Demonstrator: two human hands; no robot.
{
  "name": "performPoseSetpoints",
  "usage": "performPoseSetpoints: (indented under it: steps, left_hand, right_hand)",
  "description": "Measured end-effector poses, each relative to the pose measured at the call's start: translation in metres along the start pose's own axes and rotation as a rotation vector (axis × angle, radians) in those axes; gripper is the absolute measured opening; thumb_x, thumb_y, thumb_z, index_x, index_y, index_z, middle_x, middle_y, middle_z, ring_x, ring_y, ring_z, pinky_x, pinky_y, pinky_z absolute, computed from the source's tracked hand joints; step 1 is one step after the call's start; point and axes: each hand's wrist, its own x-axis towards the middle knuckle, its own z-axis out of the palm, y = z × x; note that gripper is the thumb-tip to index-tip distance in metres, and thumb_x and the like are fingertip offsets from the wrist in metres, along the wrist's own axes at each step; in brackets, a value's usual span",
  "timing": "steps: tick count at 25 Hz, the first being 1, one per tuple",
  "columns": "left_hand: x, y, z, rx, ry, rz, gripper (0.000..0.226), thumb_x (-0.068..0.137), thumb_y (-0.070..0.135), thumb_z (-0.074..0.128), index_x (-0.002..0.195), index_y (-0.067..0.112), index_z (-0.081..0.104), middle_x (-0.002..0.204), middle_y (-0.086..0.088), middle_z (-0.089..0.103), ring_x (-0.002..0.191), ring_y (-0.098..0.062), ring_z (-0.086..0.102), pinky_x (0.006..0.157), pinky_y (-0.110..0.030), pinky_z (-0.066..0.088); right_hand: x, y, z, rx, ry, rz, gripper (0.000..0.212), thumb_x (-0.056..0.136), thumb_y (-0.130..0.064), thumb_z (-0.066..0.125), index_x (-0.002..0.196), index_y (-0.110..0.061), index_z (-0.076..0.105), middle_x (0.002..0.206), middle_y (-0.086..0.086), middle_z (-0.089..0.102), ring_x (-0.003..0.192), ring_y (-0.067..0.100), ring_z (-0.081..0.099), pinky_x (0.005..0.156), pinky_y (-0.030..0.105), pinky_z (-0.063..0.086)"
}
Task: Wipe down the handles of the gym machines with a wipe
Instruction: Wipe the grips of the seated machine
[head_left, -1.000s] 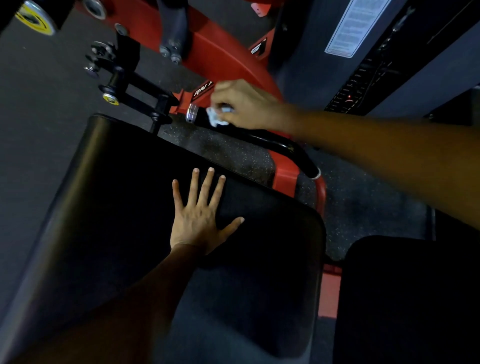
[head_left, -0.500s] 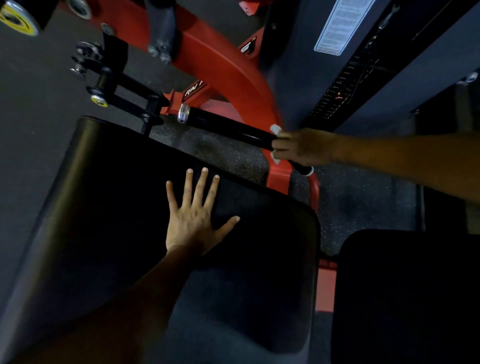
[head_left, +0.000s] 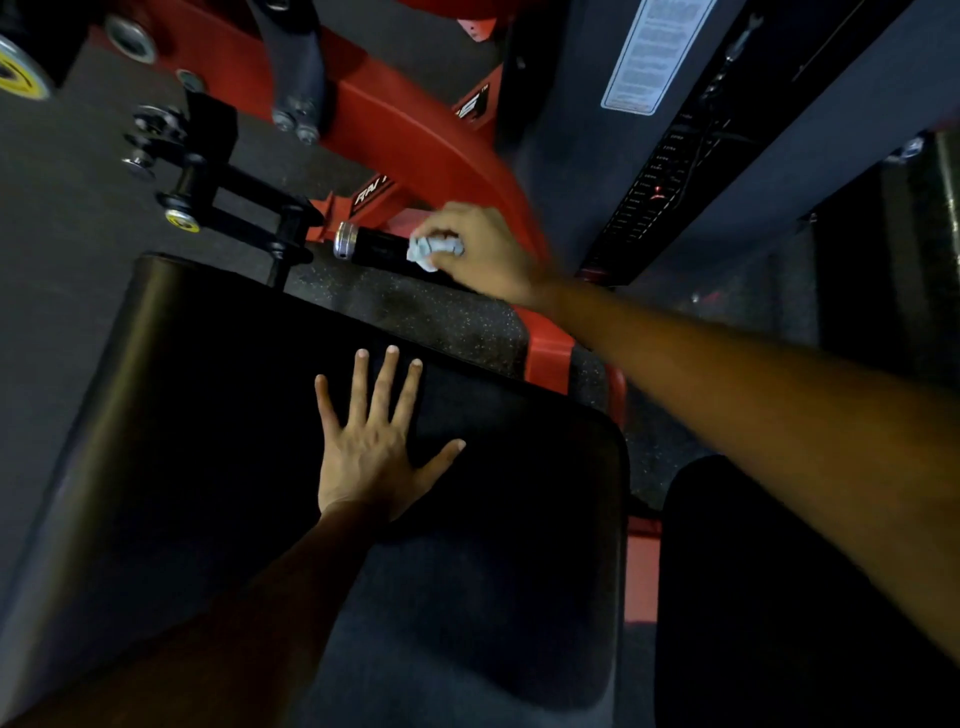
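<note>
Red steel frame (head_left: 415, 140) crowds my right hand (head_left: 483, 249), which clamps a crumpled pale wipe (head_left: 431, 248) onto the black handle (head_left: 374, 243); my left hand (head_left: 374, 447) lies splayed flat on smooth black padding (head_left: 208, 389).

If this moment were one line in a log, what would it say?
right hand grips crumpled pale wipe on black handle bar near its silver cap | left hand flat on black padded seat

A crumpled pale blue-white wipe (head_left: 434, 250) is bunched against a black cylindrical machine handle (head_left: 375, 244) just behind its silver metal end cap (head_left: 343, 239). The handle lies roughly level, jutting leftward from the red frame.
</note>
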Motion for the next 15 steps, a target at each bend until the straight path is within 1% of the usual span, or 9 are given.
performPoseSetpoints:
  steps: [1, 3, 5, 7, 8, 10, 11, 13, 15]
  left_hand:
    - [0.0, 0.0, 0.0, -0.005, 0.0, 0.003, 0.094, 0.079, 0.078, 0.024, 0.149, 0.016, 0.027, 0.157, -0.009, 0.019, 0.145, -0.032, 0.009, 0.111, -0.061, 0.001]
    - [0.001, 0.0, 0.0, -0.019, 0.003, 0.007, 0.094, 0.079, 0.078, 0.026, 0.149, 0.016, 0.027, 0.157, -0.01, 0.02, 0.145, -0.032, 0.01, 0.111, -0.061, 0.001]
    - [0.0, -0.001, -0.001, -0.021, -0.001, 0.01, 0.094, 0.079, 0.078, 0.026, 0.149, 0.015, 0.027, 0.157, -0.01, 0.02, 0.145, -0.032, 0.009, 0.111, -0.061, 0.001]
    - [0.0, -0.001, -0.001, -0.015, -0.006, 0.011, 0.094, 0.079, 0.078, 0.025, 0.149, 0.015, 0.026, 0.157, -0.01, 0.019, 0.145, -0.032, 0.009, 0.111, -0.061, 0.001]
    - [0.0, -0.001, -0.001, -0.012, -0.006, 0.01, 0.094, 0.079, 0.078, 0.025, 0.149, 0.015, 0.026, 0.157, -0.01, 0.019, 0.145, -0.032, 0.009, 0.111, -0.061, 0.0]
    - [0.0, 0.0, -0.001, -0.002, -0.006, 0.005, 0.094, 0.079, 0.078, 0.024, 0.149, 0.016, 0.026, 0.157, -0.009, 0.019, 0.145, -0.031, 0.009, 0.111, -0.061, 0.001]
    - [0.0, 0.0, 0.0, 0.005, -0.007, 0.0, 0.094, 0.079, 0.078, 0.024, 0.149, 0.016, 0.026, 0.157, -0.009, 0.019, 0.145, -0.031, 0.009, 0.111, -0.061, 0.001]
    - [0.0, 0.0, 0.0, 0.01, -0.007, -0.002, 0.094, 0.079, 0.078, 0.023, 0.149, 0.016, 0.023, 0.158, -0.009, 0.018, 0.146, -0.031, 0.008, 0.111, -0.062, 0.002]
    - [0.0, 0.0, 0.0, 0.007, -0.008, 0.001, 0.094, 0.079, 0.078, 0.023, 0.149, 0.016, 0.023, 0.158, -0.009, 0.018, 0.146, -0.031, 0.008, 0.111, -0.062, 0.002]
  right_hand:
    - [-0.006, 0.003, 0.009, -0.015, 0.013, -0.003, 0.021, 0.079, -0.004, 0.066, 0.099, -0.004, 0.071, 0.09, -0.003, 0.06, 0.079, 0.008, 0.054, 0.067, 0.003, 0.038]
    - [-0.026, 0.015, 0.008, 0.009, 0.086, 0.022, 0.017, 0.081, -0.009, 0.066, 0.096, -0.008, 0.073, 0.09, -0.006, 0.061, 0.081, 0.009, 0.056, 0.068, 0.004, 0.036]
    - [-0.048, 0.036, -0.002, 0.017, 0.18, 0.123, 0.017, 0.08, -0.015, 0.064, 0.094, -0.013, 0.074, 0.093, -0.007, 0.065, 0.086, 0.012, 0.059, 0.076, 0.015, 0.042]
    - [-0.059, 0.048, -0.005, -0.003, 0.222, 0.239, 0.019, 0.081, -0.018, 0.063, 0.096, -0.017, 0.074, 0.096, 0.002, 0.069, 0.089, 0.015, 0.06, 0.08, 0.025, 0.047]
    - [-0.059, 0.047, -0.002, -0.013, 0.253, 0.225, 0.019, 0.08, -0.017, 0.062, 0.094, -0.017, 0.075, 0.095, 0.005, 0.07, 0.088, 0.014, 0.06, 0.08, 0.025, 0.048]
    - [-0.053, 0.03, 0.009, -0.022, 0.274, 0.089, 0.017, 0.078, -0.007, 0.063, 0.09, -0.007, 0.075, 0.093, 0.012, 0.071, 0.086, 0.013, 0.062, 0.078, 0.012, 0.046]
    - [-0.05, 0.021, 0.014, -0.03, 0.269, 0.032, 0.018, 0.077, 0.0, 0.062, 0.092, -0.001, 0.073, 0.094, 0.015, 0.071, 0.087, 0.016, 0.064, 0.08, 0.008, 0.044]
    - [-0.051, 0.019, 0.019, -0.059, 0.252, 0.007, 0.024, 0.079, 0.007, 0.059, 0.099, 0.003, 0.07, 0.103, 0.017, 0.069, 0.097, 0.021, 0.066, 0.089, 0.011, 0.042]
    - [-0.062, 0.034, 0.016, -0.042, 0.24, 0.09, 0.028, 0.083, 0.007, 0.055, 0.105, -0.001, 0.069, 0.113, 0.014, 0.066, 0.108, 0.018, 0.062, 0.099, 0.012, 0.038]
